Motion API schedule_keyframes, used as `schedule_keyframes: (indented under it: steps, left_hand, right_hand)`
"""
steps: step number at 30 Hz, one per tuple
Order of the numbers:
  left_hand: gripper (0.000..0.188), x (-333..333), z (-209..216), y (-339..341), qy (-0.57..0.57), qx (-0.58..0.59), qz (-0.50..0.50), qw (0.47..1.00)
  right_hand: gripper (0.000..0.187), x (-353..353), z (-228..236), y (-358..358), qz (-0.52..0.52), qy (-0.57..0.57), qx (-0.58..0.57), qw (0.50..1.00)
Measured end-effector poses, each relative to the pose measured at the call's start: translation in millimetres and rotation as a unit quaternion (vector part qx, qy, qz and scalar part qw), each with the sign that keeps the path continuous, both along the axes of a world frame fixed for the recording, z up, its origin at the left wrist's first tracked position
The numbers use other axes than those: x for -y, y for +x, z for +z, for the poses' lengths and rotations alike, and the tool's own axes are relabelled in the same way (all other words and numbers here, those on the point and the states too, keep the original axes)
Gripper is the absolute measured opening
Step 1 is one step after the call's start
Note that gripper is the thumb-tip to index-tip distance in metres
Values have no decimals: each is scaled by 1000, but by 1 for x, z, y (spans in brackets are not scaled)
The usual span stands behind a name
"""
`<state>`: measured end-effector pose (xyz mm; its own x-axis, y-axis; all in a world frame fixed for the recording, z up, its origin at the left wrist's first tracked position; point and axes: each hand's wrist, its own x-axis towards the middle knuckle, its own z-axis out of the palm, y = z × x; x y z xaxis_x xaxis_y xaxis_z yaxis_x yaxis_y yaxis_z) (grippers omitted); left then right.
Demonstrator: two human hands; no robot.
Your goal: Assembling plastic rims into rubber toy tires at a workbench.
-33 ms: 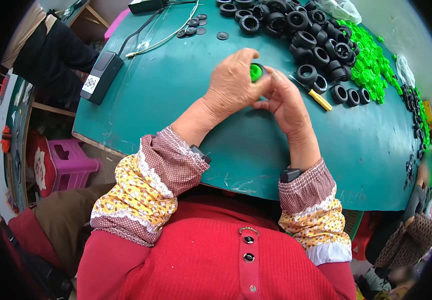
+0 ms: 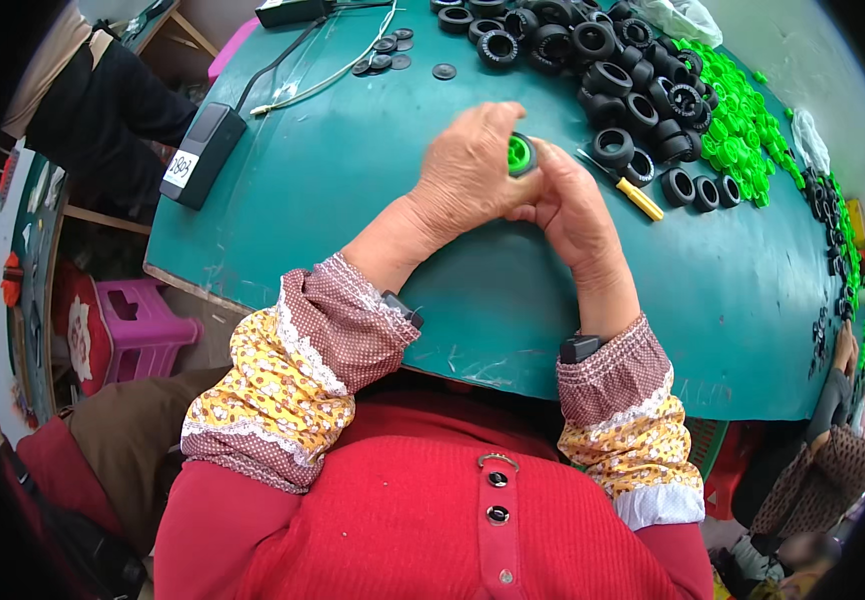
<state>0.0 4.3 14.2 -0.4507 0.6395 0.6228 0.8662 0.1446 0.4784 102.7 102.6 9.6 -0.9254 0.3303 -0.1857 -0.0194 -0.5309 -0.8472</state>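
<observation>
Over the green tabletop, both my hands meet around a small toy wheel, a bright green hub [image 2: 520,155] set in a black tyre [image 2: 530,168]. My left hand [image 2: 468,160] is closed on the wheel's left side, fingers curled and partly hiding it. From the other side, my right hand [image 2: 571,200] presses its thumb and fingers against the tyre's edge. Most of the right fingers are hidden. A screwdriver with a yellow handle [image 2: 641,200] lies just right of my right hand, its shaft pointing at the loose tyres.
Black tyres [image 2: 608,80] lie heaped at the back, beside a pile of green hubs [image 2: 738,130]. Flat black discs [image 2: 381,62] rest near a pale cable [image 2: 328,90]. A black power box [image 2: 205,155] stands at left. At far right a co-worker's hand [image 2: 846,345] reaches to the table.
The wheel has turned between my hands, so more of its green hub shows. Both hands have shifted slightly. At far right, the co-worker's hand has moved and looks sharper.
</observation>
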Motion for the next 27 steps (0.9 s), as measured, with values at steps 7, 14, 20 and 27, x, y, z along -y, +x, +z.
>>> schedule_keyframes:
  steps: [7,14,20,27]
  left_hand:
    - [74,2,7,-4,-62,364,-156,916]
    - [43,3,2,-6,-18,663,-275,696]
    - [35,4,0,-19,56,677,-223,699]
    - [31,3,4,-11,-6,652,-208,729]
  right_hand:
    - [31,-4,-3,-1,-67,-41,-73,994]
    - [22,-1,1,-1,-107,220,-41,969]
    - [13,-30,22,35,-262,581,72,767]
    - [15,-48,-4,50,-200,809,126,538]
